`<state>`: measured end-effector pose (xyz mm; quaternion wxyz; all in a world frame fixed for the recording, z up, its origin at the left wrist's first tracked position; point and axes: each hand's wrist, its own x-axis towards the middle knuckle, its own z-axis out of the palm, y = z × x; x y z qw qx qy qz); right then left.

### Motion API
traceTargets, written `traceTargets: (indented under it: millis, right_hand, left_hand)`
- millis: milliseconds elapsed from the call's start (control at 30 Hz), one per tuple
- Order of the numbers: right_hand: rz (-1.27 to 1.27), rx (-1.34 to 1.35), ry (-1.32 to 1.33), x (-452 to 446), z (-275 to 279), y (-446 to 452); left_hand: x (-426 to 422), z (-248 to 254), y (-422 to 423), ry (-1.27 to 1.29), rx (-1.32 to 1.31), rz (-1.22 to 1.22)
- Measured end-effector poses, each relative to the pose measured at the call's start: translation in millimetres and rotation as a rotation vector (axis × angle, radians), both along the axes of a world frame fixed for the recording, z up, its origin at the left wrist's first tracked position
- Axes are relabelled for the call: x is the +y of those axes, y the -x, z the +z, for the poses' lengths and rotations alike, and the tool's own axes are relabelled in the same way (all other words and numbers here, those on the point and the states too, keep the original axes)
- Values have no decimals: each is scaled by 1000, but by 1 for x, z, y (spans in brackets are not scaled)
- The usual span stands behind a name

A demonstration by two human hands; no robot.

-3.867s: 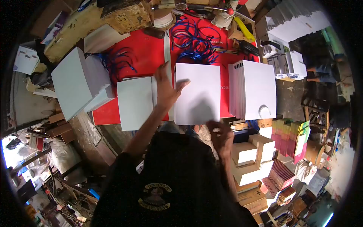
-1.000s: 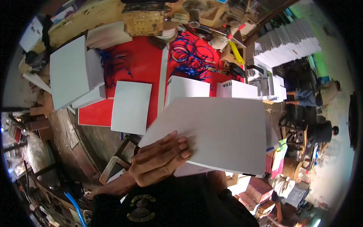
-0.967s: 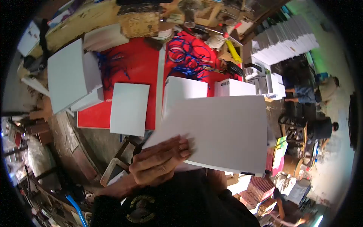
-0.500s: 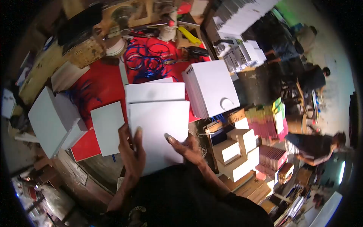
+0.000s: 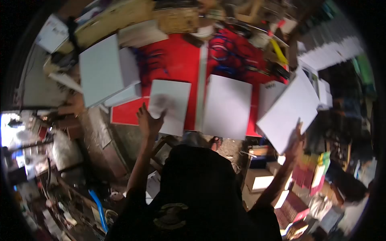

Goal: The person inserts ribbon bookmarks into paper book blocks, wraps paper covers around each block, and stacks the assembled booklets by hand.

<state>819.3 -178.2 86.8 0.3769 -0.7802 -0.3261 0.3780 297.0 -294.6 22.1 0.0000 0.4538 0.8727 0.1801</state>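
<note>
White paper (image 5: 289, 108) is seen, in the head view, askew over the right-hand stack (image 5: 269, 94) on the red desk (image 5: 179, 52), its near right edge apparently gripped by the right hand (image 5: 296, 140) so that the far part is left free. The left hand (image 5: 150, 122) is spread wide, unfilled, beside the left pile (image 5: 173, 100); contact cannot be told. Piles are spaced apart, presumably for separate reach.
</note>
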Motion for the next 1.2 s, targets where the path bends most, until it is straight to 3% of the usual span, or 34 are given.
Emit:
traceTargets:
  millis: [33,67,100,133,200,367,433,500,567,633,667,700,833,900,933,967,1033,1133,1167,1200]
  right_hand:
    - [273,-177,-287,-4,-13,-17]
    - [515,-345,-601,-8,-27,-35]
    - [318,25,-363,-2,-36,-33]
    - [336,26,-362,11,-27,-30]
    - [265,-566,99,20,8,-10]
    - [317,-636,208,24,-11,-28]
    - [57,-1478,-210,18,-33,-31]
    - [79,-1000,-476,10,30,43]
    - [192,-736,-723,-3,44,96]
    - [417,-321,-694,-26,50,158]
    - [664,-326,-639,-40,50,208]
    - [758,-257,-633,-49,44,227]
    - [1011,-24,-571,-73,45,267]
    - [1004,58,-523,-75,51,267]
    - [965,81,-482,-74,50,264]
    - [927,101,-438,-72,47,257]
    - [842,133,-458,-63,39,249]
    - [921,222,-324,-59,28,254]
    - [973,-69,-441,-60,6,256]
    - [958,-86,-334,-60,8,258]
  left_hand:
    - [-5,-17,6,114,14,88]
    - [-10,-22,7,54,-39,35]
    - [-13,-25,7,-11,-98,-21]
    - [-5,-29,6,-12,-100,-3]
    - [-8,-34,12,-63,-190,39]
    - [-8,-29,14,-85,-161,17]
    - [-5,-34,13,-93,-145,17]
    - [-3,-39,12,-102,-200,42]
    - [1,-39,9,-101,-183,41]
    - [8,-29,3,-102,-167,38]
    - [14,-11,-2,18,-182,110]
    - [15,-1,-3,140,-203,195]
    - [15,-12,15,-24,-101,113]
    - [10,20,16,-400,-505,-54]
    - [10,29,14,-585,-416,-224]
    - [12,61,7,-582,-422,-219]
    - [22,127,-9,-492,-781,-141]
    - [34,119,-6,-446,-713,-271]
    - [31,91,-10,-446,-713,-274]
    - [27,44,-18,-487,-684,-367]
